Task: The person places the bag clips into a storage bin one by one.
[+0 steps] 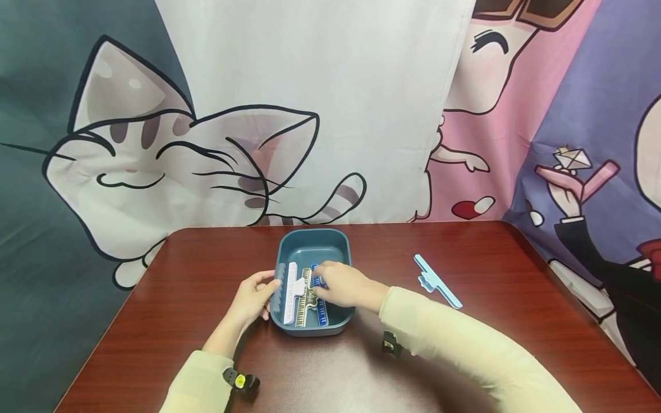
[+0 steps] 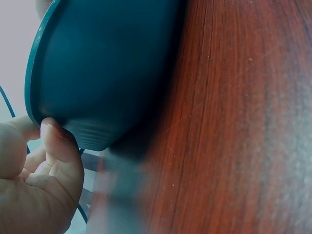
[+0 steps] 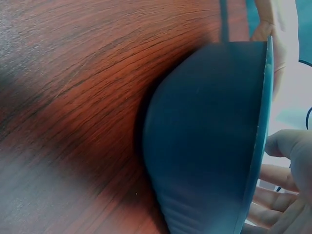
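A dark teal plastic bin (image 1: 313,331) stands on the table. My left hand (image 1: 251,298) pinches its left rim, thumb above and fingers against the outer wall; the left wrist view shows this hand (image 2: 46,175) at the rim. My right hand (image 1: 345,284) reaches over the right side into the bin, fingertips over a blue ruler-shaped clip (image 1: 322,314); I cannot tell whether they grip it. In the right wrist view, the far rim hides this hand's fingertips (image 3: 270,173). Left of the blue clip lie a gold-patterned ruler clip (image 1: 302,307) and a white one (image 1: 290,298).
A light blue ruler clip (image 1: 439,281) lies on the reddish-brown wooden table (image 1: 206,269), right of the bin. Behind the table hangs a cartoon-printed cloth (image 1: 335,86). Each wrist wears a small black camera (image 1: 242,383) on a strap.
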A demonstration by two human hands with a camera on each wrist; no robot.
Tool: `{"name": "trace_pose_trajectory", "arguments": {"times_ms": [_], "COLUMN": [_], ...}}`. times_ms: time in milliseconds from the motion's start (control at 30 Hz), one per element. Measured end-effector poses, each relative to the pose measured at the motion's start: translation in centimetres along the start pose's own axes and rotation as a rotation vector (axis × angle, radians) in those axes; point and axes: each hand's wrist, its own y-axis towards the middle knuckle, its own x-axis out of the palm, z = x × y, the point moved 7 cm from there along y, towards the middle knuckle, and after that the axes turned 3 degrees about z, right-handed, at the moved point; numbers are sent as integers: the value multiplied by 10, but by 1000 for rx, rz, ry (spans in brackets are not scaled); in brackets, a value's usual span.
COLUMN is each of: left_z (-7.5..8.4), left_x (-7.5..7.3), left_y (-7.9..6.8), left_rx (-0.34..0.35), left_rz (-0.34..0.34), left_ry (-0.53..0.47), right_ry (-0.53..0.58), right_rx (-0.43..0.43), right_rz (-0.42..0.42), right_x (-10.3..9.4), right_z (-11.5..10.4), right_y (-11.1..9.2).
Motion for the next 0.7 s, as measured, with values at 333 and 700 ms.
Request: {"name": "trace_pose_trajectory", "arguments": {"times_ms": [333, 700], "left_z": [-2, -1], "left_x": [0, 0], "left_y": [1, 1], "left_rx": [2, 11], "left_rz": [2, 2], "left_ry": [0, -3], "right_ry": [4, 20], "right_rx": [-40, -30], "right_rz": [53, 39], "right_x": [-9, -14], "right_z": [4, 13], "right_y": [-11, -19]}}
